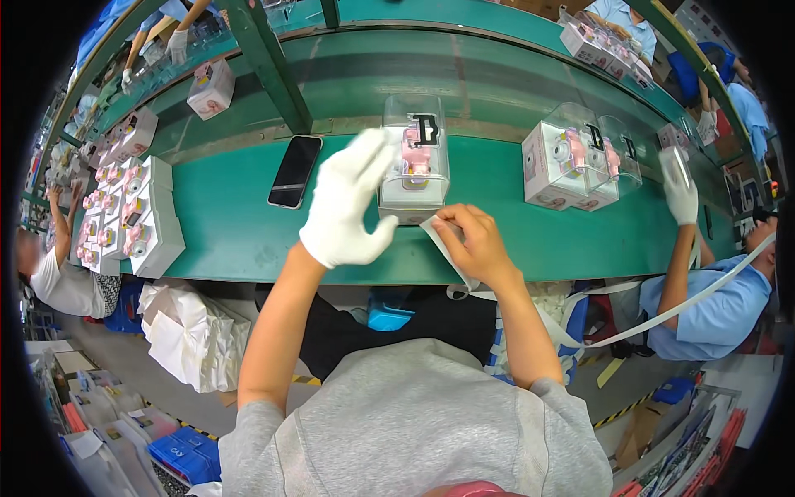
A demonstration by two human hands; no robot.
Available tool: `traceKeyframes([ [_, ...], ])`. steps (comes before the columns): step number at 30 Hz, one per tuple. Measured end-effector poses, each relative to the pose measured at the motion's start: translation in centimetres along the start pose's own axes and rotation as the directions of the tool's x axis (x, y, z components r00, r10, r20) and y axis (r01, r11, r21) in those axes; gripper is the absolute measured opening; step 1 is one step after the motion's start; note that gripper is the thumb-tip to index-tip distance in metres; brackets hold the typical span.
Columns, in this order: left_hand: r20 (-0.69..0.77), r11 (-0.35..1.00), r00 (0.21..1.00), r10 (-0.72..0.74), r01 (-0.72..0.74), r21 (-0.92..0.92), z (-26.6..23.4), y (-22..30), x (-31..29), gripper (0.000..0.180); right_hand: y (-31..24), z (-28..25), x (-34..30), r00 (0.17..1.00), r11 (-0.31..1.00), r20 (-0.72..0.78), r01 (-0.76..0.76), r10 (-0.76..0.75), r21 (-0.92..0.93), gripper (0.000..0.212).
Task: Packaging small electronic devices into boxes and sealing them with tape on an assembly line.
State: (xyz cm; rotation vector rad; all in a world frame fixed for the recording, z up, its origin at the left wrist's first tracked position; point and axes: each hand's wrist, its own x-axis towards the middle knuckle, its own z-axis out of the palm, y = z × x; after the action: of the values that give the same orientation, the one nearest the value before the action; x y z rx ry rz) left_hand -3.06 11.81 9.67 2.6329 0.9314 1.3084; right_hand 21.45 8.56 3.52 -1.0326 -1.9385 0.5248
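Observation:
In front of me on the green bench (pixel 489 182) stands a package with a white base (pixel 411 203) and a clear plastic cover (pixel 431 103). Inside it sits a pink toy camera (pixel 416 161), and a black hang tab shows on the cover. My left hand (pixel 344 207), in a white glove, is raised at the package's left side with fingers stretched and thumb apart; whether it touches the cover, I cannot tell. My bare right hand (pixel 480 244) pinches the end of a white strip (pixel 450 255) by the package's front right corner. The strip hangs over the bench edge.
A black phone (pixel 295 171) lies left of the package. Many white trays with pink toys (pixel 137 211) are stacked at far left. Two similar packages (pixel 571 161) stand at right. A green post (pixel 265 66) rises behind the phone. Co-workers sit at both sides, one with a gloved hand (pixel 681 186).

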Motion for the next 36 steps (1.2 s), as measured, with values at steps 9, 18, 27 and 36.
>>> traceKeyframes([
  [9, 0.114, 0.998, 0.993, -0.004, 0.011, -0.065, 2.4, -2.0, -0.7, 0.100, -0.2, 0.3, 2.1, 0.977, 0.949, 0.090, 0.211, -0.195, -0.234, 0.007],
  [18, 0.099, 0.996, 0.995, 0.020, -0.012, -0.086, 2.5, -2.4, -0.5, 0.098, -0.6, 0.6, 2.8, 0.959, 0.894, 0.159, 0.275, -0.232, -0.353, 0.008],
  [27, 0.036, 0.998, 0.998, 0.060, -0.059, -0.013, 3.1, -2.7, -0.3, 0.087, -1.0, 1.2, 2.5, 0.970, 0.856, 0.100, 0.243, -0.221, -0.456, 0.017],
  [36, 0.016, 0.998, 1.000, -0.021, 0.020, 0.067, 4.0, -2.1, -0.7, 0.091, -1.9, -0.9, 2.0, 0.981, 0.825, 0.081, 0.192, -0.176, -0.532, 0.030],
])
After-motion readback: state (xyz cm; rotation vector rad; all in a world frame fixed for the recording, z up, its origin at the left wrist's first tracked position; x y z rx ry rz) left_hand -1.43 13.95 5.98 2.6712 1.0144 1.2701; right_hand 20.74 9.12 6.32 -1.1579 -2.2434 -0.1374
